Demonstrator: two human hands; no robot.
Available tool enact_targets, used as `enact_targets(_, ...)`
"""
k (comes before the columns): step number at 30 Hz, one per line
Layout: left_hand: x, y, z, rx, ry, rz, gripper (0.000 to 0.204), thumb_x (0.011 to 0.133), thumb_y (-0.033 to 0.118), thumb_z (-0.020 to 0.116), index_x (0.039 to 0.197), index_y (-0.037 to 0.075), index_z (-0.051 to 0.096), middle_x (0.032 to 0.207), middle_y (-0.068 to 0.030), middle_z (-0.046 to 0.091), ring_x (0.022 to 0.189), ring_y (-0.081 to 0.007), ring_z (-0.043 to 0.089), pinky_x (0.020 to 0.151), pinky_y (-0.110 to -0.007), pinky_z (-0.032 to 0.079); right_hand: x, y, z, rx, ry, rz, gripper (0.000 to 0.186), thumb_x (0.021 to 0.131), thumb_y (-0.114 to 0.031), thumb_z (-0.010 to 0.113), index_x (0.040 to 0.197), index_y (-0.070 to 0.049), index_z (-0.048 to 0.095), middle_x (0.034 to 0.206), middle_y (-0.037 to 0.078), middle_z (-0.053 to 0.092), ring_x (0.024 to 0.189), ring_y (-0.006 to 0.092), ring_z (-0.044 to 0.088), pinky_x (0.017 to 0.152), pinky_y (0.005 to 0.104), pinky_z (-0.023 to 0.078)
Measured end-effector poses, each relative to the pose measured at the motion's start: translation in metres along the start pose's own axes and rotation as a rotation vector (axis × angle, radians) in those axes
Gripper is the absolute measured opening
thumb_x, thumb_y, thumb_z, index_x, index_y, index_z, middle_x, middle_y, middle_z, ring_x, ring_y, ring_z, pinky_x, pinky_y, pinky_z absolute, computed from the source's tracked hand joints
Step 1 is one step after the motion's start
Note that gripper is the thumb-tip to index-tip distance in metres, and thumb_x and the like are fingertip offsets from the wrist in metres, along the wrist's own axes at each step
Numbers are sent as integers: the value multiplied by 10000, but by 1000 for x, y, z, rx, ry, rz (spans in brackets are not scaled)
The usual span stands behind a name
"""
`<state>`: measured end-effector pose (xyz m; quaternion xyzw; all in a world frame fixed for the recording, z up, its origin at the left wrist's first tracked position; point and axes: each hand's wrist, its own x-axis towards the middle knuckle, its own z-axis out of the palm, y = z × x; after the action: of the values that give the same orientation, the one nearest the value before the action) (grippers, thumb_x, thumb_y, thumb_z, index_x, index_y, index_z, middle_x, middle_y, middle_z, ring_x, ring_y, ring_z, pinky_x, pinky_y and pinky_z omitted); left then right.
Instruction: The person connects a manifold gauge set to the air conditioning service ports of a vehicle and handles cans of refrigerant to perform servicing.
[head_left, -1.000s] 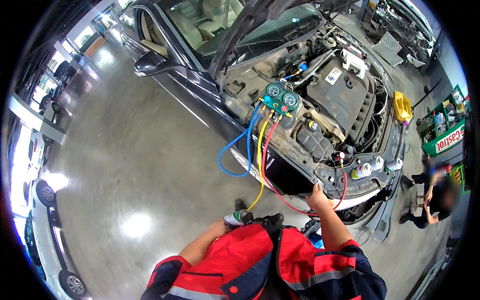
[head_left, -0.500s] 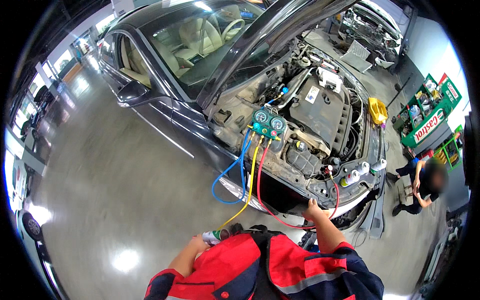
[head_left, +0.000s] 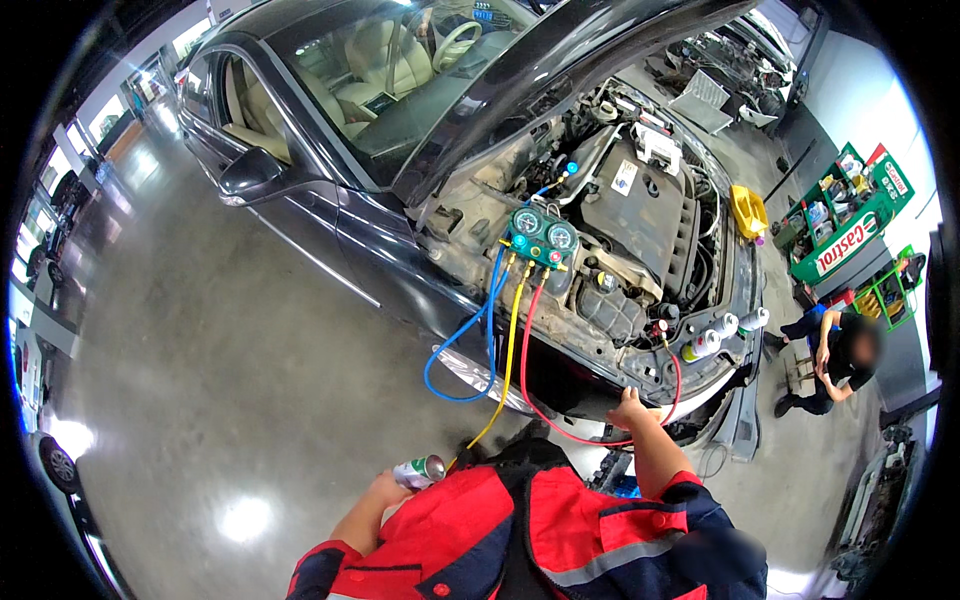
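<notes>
In my left hand (head_left: pixel 386 489) is a small metal can (head_left: pixel 419 471) with a white and green label, tipped on its side, silver end toward the car. The yellow hose (head_left: pixel 497 413) runs down from the gauge set and goes out of sight near the can. My right hand (head_left: pixel 630 410) rests on the car's front edge by the headlight opening, fingers apart and holding nothing. Close to it passes the red hose (head_left: pixel 560 433). The green manifold gauge set (head_left: pixel 540 236) with two round dials stands on the near fender edge, a looped blue hose (head_left: pixel 432 368) hanging from it.
The dark car's hood (head_left: pixel 480 120) is raised over the engine cover (head_left: pixel 640 215). Several spray cans (head_left: pixel 702 346) and a yellow container (head_left: pixel 748 212) stand along the front edge. At right a person (head_left: pixel 835 360) sits near a green shelf rack (head_left: pixel 850 225).
My left hand has tipped the can so its silver end shows more. My right hand stays on the car's front edge, fingers spread a little more. The whole view has shifted slightly.
</notes>
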<state>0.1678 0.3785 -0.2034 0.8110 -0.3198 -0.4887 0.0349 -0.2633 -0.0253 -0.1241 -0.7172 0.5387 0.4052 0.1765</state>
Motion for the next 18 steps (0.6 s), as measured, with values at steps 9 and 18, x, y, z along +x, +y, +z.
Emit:
enact_targets(9,25,-21,20,-26,-13,19,915,581,516,806,1287,3,529,1252,-253,583,1160,-380,578,973,-411,480,3,-1,-14,210,-4,102,1011,834,-585,586,1511,5,122,1584,203,114,1425,381,251,1132,446,300)
enact_targets(18,19,-27,6,-2,80,-61,951,586,480,811,1278,-78,474,1274,-304,545,1195,-394,550,990,-420,466,15,0,-10,200,58,88,960,805,-560,634,1481,2,249,1539,219,254,1374,376,358,1101,444,349)
